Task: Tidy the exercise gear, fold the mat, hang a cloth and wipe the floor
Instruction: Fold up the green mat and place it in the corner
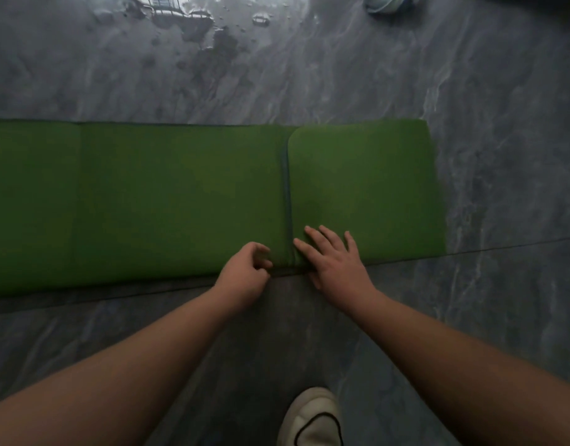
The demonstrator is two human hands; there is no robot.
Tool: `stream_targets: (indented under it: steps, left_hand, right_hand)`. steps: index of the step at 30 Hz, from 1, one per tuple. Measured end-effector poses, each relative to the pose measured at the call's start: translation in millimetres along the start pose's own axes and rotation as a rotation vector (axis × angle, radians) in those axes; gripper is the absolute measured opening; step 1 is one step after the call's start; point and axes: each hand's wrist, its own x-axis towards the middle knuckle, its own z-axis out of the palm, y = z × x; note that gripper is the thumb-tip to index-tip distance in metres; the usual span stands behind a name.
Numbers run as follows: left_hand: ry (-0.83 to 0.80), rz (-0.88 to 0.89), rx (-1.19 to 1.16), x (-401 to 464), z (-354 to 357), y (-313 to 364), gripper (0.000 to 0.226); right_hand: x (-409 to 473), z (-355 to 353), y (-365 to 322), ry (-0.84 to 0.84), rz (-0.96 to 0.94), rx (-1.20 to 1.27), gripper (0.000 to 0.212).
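The green mat [180, 201] is laid across the grey floor [502, 188], its right end folded over onto itself. The right hand [333, 260] is pressed flat, fingers spread, on the folded flap by its edge. The left hand [245, 272] is curled at the mat's near edge, seemingly pinching it.

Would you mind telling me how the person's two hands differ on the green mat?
The right hand lies flat with straight, spread fingers on the folded-over panel; the left hand is curled, pinching the green mat at its near edge beside the fold. Both work at that near edge.
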Motion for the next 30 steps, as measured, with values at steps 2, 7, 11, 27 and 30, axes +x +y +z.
stream_targets:
  steps: [2, 7, 11, 27, 30]
  left_hand:
    - [0.065, 0.046, 0.033, -3, -12, -4, 0.036]
    - [0.213, 0.386, 0.476, -8, -34, -13, 0.047]
    - [0.149, 0.398, 0.747, -9, -34, -22, 0.064]
    - [0.1, 0.359, 0.986, -19, -36, -9, 0.087]
    - [0.079, 0.376, 1.013, -23, -41, 3, 0.09]
  right_hand:
    - [2, -1, -1, -0.003, 0.017, -0.004, 0.076]
    - [9, -6, -4, -0.037, 0.057, -0.016, 0.073]
    - [12, -10, -5, -0.067, 0.066, -0.062, 0.081]
    - [4, -16, -8, -0.066, 0.033, -0.061, 0.073]
    - [-1, -30, -10, 0.057, 0.032, 0.041, 0.069]
